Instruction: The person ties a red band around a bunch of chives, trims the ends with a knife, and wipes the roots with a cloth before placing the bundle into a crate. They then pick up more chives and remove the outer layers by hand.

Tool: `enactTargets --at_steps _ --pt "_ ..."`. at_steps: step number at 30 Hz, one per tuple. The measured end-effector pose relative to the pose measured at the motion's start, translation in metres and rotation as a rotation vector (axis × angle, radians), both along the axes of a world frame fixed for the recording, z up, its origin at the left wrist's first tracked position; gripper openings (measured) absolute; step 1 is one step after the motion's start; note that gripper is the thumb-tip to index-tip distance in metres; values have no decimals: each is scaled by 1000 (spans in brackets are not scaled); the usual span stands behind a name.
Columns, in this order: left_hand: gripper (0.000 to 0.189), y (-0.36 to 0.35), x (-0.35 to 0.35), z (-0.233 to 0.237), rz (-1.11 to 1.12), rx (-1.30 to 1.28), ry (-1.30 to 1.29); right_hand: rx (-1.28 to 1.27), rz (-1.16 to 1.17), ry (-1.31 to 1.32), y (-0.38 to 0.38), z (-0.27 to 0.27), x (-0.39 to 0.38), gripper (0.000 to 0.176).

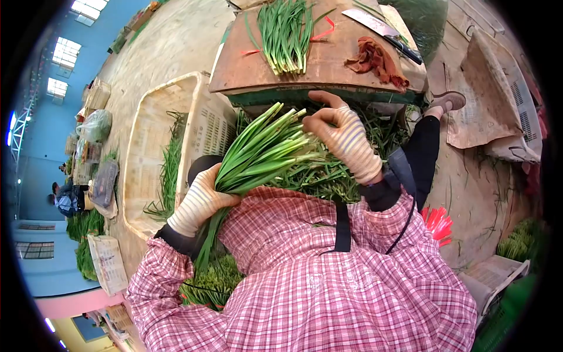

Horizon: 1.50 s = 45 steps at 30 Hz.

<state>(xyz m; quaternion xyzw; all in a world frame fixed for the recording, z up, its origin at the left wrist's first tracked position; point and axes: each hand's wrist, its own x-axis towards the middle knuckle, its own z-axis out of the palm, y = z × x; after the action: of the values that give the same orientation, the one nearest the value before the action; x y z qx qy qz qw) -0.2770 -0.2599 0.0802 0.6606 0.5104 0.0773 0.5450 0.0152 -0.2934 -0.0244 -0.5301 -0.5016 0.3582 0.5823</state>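
Left hand [199, 202]: we see it in a striped glove, closed in a fist around the lower part of the bunch of green stalks [264, 149].
Right hand [346, 141]: also gloved; fingers curled and pinching the upper end of the same bunch; thumb raised.
Bunch of green stalks: we find it held slantwise between both hands, in front of the chest and above the loose greens [334, 179].
Board [346, 73]: just beyond the hands; we count on it a tied bunch [285, 35] with a red band, a brown rag [375, 58] and a knife [381, 26] at the far edge.
Crate [158, 129]: pale plastic, left of the board; a few stalks lie inside.
Red bands [437, 223]: we note a cluster on the floor at the right.
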Motion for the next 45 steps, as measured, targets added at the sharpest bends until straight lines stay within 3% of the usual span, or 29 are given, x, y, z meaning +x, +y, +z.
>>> enactTargets --at_steps 2,4,7,12,17,21,24,29,32,33,36,40,42,44,45 --pt "59 1 -3 -11 16 -27 -16 35 -157 -397 -3 6 -12 23" --pt "60 2 -3 -16 -10 -54 -26 307 -167 -779 -3 22 -9 37" --pt "61 4 -6 -22 -80 -134 -17 473 -3 -982 6 27 -13 39" --pt "64 10 -7 -30 -135 -200 -15 629 77 -1202 10 13 -18 16" --pt "64 9 -2 -22 -122 -273 -2 518 236 -924 13 8 -17 21" --pt "65 13 -5 -28 -135 -315 0 606 355 -979 10 6 -22 24" --pt "66 11 -4 -29 -153 -332 -6 609 300 -1082 14 3 -33 22" --pt "72 11 -2 -17 -95 -401 -53 550 165 -779 19 -2 -35 20" --pt "75 8 5 -11 -77 -435 -116 630 135 -746 27 -1 -31 23" --pt "75 7 7 -6 -63 -450 -149 661 115 -643 29 0 -27 20" --pt "77 8 5 -6 -87 -462 -171 54 243 289 18 11 -26 15" --pt "79 4 -9 -1 -67 -445 -173 -13 57 534 12 4 14 16" --pt "79 -2 -21 2 14 -463 -212 -38 -107 503 10 -19 47 15" --pt "76 -13 -29 8 160 -505 -271 -181 -154 143 10 -63 100 16" --pt "75 -16 -32 10 207 -525 -287 -228 -159 -455 6 -59 106 24"
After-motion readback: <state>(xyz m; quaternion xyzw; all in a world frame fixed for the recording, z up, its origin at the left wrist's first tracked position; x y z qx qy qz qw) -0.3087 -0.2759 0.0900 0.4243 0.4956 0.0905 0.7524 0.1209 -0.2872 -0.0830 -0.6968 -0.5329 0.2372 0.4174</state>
